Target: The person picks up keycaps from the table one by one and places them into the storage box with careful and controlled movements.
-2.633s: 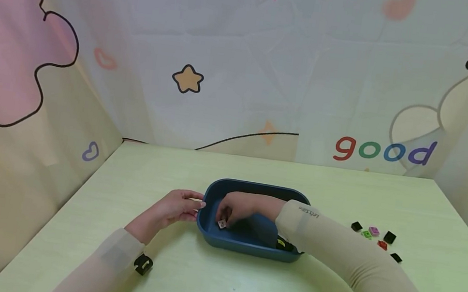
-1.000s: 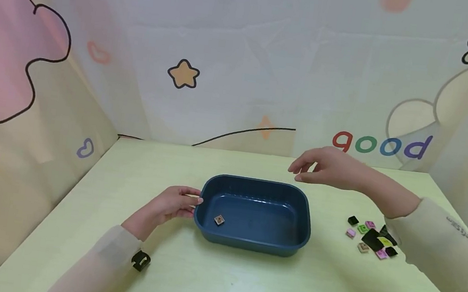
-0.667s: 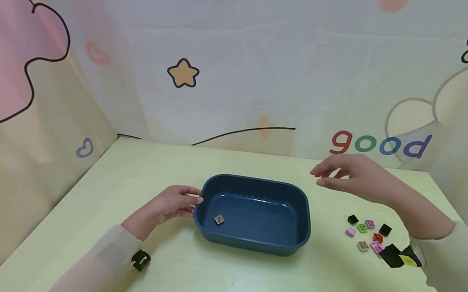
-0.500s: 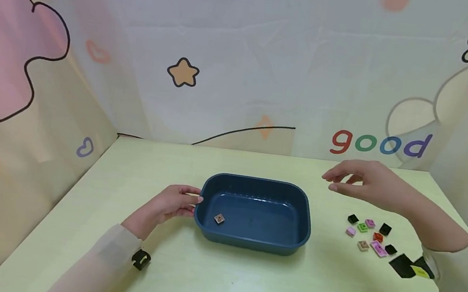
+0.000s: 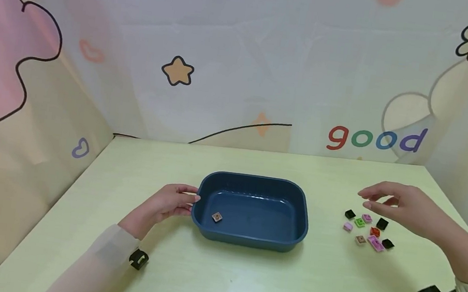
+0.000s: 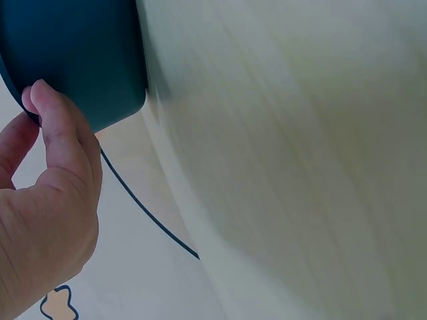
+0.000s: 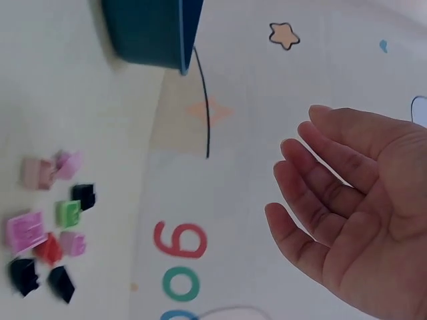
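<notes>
Tub [image 5: 246,240], blue: my left hand [image 5: 167,204] is pinching its left rim. Brown tile [image 5: 217,217]: lying inside. Coloured pieces [image 5: 375,231]: lying rightward on the table [image 5: 209,279]. My right hand [image 5: 406,206]: hovering, seemingly near them, loosely curled, holding nothing.

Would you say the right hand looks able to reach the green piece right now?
Probably yes: the right hand is empty and raised nearby, and nothing covers the green piece, though neighbouring pieces sit close to it.
</notes>
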`<state>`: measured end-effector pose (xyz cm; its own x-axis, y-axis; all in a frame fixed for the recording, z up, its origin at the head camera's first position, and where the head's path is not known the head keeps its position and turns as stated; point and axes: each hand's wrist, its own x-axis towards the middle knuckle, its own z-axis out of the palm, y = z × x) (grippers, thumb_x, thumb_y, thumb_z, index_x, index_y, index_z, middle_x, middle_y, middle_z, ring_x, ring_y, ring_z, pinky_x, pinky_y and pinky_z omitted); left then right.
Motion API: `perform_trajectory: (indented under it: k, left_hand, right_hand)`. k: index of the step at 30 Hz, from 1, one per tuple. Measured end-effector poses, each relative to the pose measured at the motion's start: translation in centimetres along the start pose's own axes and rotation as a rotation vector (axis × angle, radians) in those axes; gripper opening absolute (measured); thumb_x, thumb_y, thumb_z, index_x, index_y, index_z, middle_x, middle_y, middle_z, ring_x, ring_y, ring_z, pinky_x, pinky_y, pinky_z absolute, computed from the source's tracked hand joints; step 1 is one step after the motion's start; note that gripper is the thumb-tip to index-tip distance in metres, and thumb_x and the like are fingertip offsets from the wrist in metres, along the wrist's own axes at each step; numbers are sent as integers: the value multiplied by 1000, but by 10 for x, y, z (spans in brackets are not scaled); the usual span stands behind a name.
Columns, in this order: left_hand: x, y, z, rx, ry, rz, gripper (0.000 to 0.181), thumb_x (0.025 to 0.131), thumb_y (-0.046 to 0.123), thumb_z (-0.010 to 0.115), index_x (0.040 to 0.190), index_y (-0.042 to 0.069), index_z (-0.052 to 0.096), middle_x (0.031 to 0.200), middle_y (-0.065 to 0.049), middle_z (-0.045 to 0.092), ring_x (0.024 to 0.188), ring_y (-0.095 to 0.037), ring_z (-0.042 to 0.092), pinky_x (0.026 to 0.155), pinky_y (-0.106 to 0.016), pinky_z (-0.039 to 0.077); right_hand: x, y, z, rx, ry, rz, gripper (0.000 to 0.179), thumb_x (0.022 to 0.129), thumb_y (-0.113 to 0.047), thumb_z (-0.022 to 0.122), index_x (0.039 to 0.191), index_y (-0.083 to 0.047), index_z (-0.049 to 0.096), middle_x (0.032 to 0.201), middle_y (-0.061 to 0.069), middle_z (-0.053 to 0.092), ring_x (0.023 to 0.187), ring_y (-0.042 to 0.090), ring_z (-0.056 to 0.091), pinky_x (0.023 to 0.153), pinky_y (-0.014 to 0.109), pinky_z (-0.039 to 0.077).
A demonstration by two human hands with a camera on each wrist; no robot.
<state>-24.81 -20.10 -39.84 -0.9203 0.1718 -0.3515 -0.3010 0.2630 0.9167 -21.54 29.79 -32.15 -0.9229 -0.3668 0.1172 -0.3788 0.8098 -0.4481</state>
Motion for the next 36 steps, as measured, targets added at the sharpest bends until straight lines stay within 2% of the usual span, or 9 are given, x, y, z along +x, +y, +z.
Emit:
perform_trajectory:
  k: [4,10,17,25,32,36]
  left_hand:
    - [0,0,-1,1,2,-6,41,103,12,61,139,-6,53,80,4,70,68,-8,67,67,-17,60]
    - [1,2,-3,14,6,-6,40,103,11,61,138,-6,54,82,3,70,68,-9,67,67,-18,60]
    - [1,3,-5,10,-11,6,41,102,12,61,138,-8,53,81,3,70,68,-9,68,67,-17,60]
    - [0,-1,-2,-2,-21,3,42,102,11,61,139,-8,52,80,4,70,68,-8,68,66,-17,60]
    - [-1,1,-2,1,-15,-4,42,102,11,61,139,-7,52,80,4,70,68,-8,67,67,-17,60]
    - [0,1,-2,-1,-19,-1,42,103,11,61,139,-8,52,80,5,70,67,-7,67,66,-17,60]
  right_hand:
    - [-11,18,4,10,4,44,26,96,-15,71,119,-4,72,105,8,75,81,-13,58,70,17,55]
    - [-23,43,13,-9,17,69,26,96,-15,71,118,-1,72,101,5,75,84,-23,47,70,16,54]
    - [-33,61,21,-16,-11,107,30,97,-18,70,119,3,71,104,13,75,84,-24,45,69,18,53]
    - [-45,84,34,-24,-99,118,36,93,-12,73,123,8,66,111,20,73,84,-23,46,71,18,54]
    - [-49,98,38,-40,-132,75,43,88,-6,76,124,14,62,115,28,70,85,-23,45,68,19,52]
    - [-48,101,39,-30,-185,104,46,90,-7,74,127,16,59,119,31,68,85,-23,45,70,18,52]
